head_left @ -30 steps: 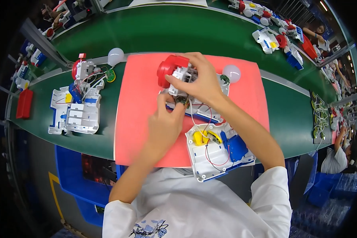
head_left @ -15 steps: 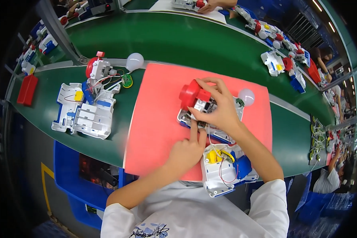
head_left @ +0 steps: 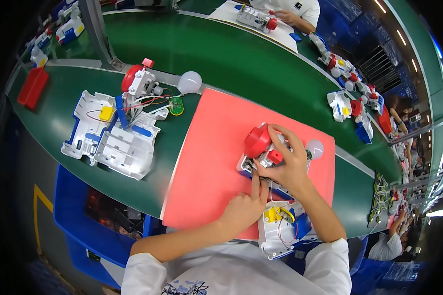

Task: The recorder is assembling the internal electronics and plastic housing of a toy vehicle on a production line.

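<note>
The right hand (head_left: 291,168) pinches a red-and-white part (head_left: 257,141), apparently fitting it into the white shell (head_left: 242,163) beneath, likely needing careful alignment next, while the left hand (head_left: 242,210) reaches alongside, its grip unclear.

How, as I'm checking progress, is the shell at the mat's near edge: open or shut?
Open: the shell lies inside up, yellow block and blue part uncovered.

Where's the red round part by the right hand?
In the head view, the red round part is right of centre over the pink mat, against the right hand, left of a white bulb.
</note>
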{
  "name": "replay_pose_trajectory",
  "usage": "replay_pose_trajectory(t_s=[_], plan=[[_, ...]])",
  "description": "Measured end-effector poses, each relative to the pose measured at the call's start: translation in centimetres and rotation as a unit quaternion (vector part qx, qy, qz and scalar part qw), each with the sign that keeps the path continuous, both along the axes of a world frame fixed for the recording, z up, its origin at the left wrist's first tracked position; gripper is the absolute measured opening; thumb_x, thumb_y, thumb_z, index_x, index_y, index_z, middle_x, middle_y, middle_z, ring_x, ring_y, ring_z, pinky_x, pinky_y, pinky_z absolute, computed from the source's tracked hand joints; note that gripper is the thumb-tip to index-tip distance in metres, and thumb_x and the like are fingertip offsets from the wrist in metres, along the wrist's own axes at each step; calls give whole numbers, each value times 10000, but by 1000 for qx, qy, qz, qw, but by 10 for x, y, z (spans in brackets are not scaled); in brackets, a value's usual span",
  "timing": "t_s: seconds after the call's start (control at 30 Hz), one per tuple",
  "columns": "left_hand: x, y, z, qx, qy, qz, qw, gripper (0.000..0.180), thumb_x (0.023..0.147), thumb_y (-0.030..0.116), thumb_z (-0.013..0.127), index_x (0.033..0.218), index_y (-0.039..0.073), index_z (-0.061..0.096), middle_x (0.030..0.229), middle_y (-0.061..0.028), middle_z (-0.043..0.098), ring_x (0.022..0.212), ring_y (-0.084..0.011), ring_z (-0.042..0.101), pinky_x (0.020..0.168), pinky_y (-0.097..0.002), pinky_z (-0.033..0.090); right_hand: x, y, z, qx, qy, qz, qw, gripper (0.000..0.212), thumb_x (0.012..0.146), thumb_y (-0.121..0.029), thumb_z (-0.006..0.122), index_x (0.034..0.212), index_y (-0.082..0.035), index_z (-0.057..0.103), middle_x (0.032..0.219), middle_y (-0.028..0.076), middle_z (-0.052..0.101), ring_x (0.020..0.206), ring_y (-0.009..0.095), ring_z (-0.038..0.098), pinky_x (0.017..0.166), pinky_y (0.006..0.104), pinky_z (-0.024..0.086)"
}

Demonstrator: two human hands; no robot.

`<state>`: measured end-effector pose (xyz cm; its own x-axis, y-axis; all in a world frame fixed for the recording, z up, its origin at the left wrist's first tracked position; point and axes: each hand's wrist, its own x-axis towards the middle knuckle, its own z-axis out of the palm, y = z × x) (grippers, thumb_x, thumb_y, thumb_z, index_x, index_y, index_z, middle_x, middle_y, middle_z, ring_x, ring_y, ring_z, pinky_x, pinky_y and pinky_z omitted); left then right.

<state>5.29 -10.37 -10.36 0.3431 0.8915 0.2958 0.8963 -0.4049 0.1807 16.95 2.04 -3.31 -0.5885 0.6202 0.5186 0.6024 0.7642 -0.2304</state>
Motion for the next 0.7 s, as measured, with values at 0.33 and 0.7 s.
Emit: replay_pose_trajectory(t_s=[0.33, 0.7], plan=[[16, -3, 0, -1, 23, 49, 999, 504, 753, 113, 567, 1219, -74, 605, 1306, -416, 513, 412, -118, 541, 388, -233, 440, -7, -7, 11, -78, -94, -79, 989, 827, 603, -276, 900, 1348, -85, 596, 1225, 175, 612, 1019, 335, 624, 841, 405, 536], [11, -7, 7, -43, 24, 29, 998, 551, 770, 120, 546, 1291, -62, 563, 1304, -395, 530, 407, -126, 565, 363, -250, 449, 0, -10, 8, -129, -57, -41, 989, 838, 592, -231, 919, 1354, -92, 600, 1279, 165, 543, 1088, 334, 576, 882, 402, 499]])
